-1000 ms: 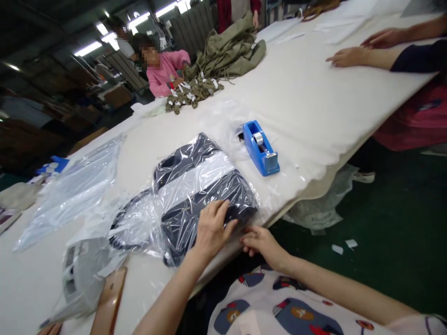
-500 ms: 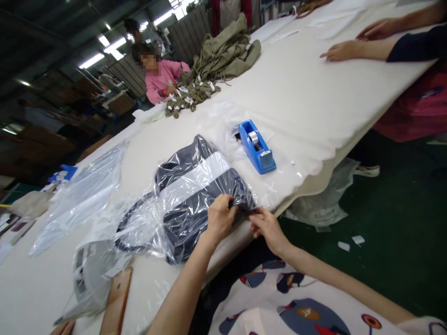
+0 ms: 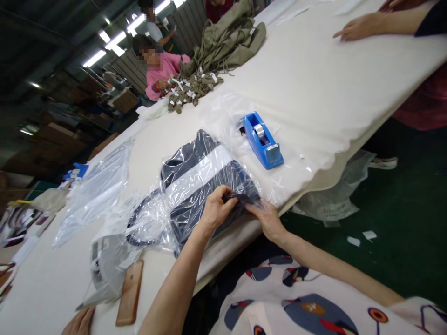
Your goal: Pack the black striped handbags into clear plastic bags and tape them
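Note:
A dark navy bag [image 3: 190, 204] with a broad white band lies on the table inside a clear plastic bag [image 3: 159, 218]. Its looped strap [image 3: 134, 221] shows through the plastic on the left. My left hand [image 3: 218, 207] pinches the dark edge at the near right end. Close beside it, my right hand [image 3: 267, 218] grips the plastic at the same corner, its fingertips partly under the film. A blue tape dispenser [image 3: 263, 142] stands just beyond my hands.
A phone [image 3: 130, 293] and a grey plastic-wrapped item [image 3: 108, 265] lie at near left, by another person's hand [image 3: 79, 322]. Flat plastic bags [image 3: 101, 190] are beyond. Olive fabric items [image 3: 226, 44] pile up near a person in pink [image 3: 164, 70]. A co-worker's hand [image 3: 359, 28] rests far right.
My right hand has moved in against the corner and now grips the plastic film. My left hand keeps its pinch. The view has shifted slightly.

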A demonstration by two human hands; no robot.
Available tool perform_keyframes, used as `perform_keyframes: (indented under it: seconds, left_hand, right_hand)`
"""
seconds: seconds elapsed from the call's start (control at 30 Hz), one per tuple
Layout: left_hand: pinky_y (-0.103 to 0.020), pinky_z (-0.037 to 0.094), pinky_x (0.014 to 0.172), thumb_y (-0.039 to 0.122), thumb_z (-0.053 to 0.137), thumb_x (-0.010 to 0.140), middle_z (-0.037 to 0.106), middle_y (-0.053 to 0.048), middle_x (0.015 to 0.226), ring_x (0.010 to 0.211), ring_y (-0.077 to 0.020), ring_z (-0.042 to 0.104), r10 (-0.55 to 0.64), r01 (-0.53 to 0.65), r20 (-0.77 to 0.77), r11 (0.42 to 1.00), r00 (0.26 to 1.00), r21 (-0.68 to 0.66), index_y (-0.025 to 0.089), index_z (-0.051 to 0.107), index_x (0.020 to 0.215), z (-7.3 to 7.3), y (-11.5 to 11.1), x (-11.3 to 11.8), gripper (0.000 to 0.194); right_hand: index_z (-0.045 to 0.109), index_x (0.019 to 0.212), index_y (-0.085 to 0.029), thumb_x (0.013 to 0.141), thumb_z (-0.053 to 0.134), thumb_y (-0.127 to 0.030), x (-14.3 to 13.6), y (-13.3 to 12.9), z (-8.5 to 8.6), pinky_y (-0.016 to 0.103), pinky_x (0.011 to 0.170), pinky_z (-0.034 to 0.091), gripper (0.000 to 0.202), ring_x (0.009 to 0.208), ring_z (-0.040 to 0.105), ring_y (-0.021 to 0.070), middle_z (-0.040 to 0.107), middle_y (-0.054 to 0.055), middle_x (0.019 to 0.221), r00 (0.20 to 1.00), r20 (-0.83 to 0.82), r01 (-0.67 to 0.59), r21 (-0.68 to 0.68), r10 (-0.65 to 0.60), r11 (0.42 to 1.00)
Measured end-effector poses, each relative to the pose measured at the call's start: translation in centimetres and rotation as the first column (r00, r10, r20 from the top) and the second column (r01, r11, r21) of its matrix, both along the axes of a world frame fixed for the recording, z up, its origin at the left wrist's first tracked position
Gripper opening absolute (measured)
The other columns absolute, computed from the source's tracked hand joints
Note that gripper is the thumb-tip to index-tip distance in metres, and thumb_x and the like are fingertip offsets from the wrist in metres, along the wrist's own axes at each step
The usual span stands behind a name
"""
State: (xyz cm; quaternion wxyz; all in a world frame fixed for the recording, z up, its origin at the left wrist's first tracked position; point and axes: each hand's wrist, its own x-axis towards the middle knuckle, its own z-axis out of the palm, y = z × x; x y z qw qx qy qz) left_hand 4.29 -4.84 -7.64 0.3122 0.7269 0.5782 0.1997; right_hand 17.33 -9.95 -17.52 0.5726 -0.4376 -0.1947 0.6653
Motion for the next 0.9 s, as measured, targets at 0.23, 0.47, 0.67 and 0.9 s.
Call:
perform_keyframes:
  seconds: [0.23, 0.47, 0.67, 0.9]
  left_hand:
    - [-0.023, 0.038, 0.062, 0.021, 0.056, 0.076, 0.052, 0.004, 0.064, 0.064, -0.0111, 0.05, 0.066, -0.066, -0.025, 0.997, 0.997, 0.034, 0.019, 0.054, 0.071, -0.6, -1.6, 0.5, 0.006]
    - [-0.026, 0.039, 0.067, 0.024, 0.054, 0.081, 0.056, 0.0, 0.072, 0.071, -0.0136, 0.054, 0.138, -0.121, -0.051, 0.961, 0.989, 0.249, 0.02, 0.06, 0.076, -0.8, -2.7, 1.1, 0.009]
    - [-0.023, 0.039, 0.064, 0.012, 0.057, 0.071, 0.052, 0.003, 0.07, 0.067, -0.0113, 0.05, 0.09, -0.09, -0.001, 0.989, 0.996, 0.12, 0.019, 0.056, 0.077, -1.2, -2.7, 1.0, 0.009]
    - [-0.023, 0.039, 0.064, 0.007, 0.05, 0.072, 0.049, 0.003, 0.071, 0.068, -0.0117, 0.048, 0.04, -0.009, -0.097, 0.955, 0.994, 0.297, 0.018, 0.053, 0.078, -1.7, -3.0, 1.7, 0.013]
  right_hand:
    - [0.06, 0.079, -0.018, 0.057, 0.076, -0.031, -0.7, -0.1, 0.4, 0.021, 0.041, 0.038, 0.03, 0.05, 0.053, 0.0107, 0.061, -0.004, 0.064, 0.994, -0.101, 0.046, 0.011, -0.045, 0.999]
    - [0.058, 0.057, -0.016, 0.066, 0.068, -0.034, 0.2, -0.7, 1.4, 0.022, 0.043, 0.036, 0.023, 0.043, 0.048, 0.0091, 0.055, -0.002, 0.046, 0.996, 0.047, -0.078, 0.089, 0.074, 0.993]
    - [0.057, 0.065, -0.017, 0.059, 0.075, -0.038, 0.0, -0.5, 1.0, 0.019, 0.038, 0.03, 0.028, 0.041, 0.047, 0.0085, 0.053, -0.005, 0.046, 0.996, -0.086, -0.038, -0.036, 0.035, 0.999]
    - [0.055, 0.065, -0.018, 0.058, 0.075, -0.042, -0.7, 0.7, -0.4, 0.021, 0.037, 0.028, 0.032, 0.04, 0.045, 0.009, 0.052, -0.005, 0.047, 0.995, 0.026, 0.094, -0.013, -0.093, 0.996]
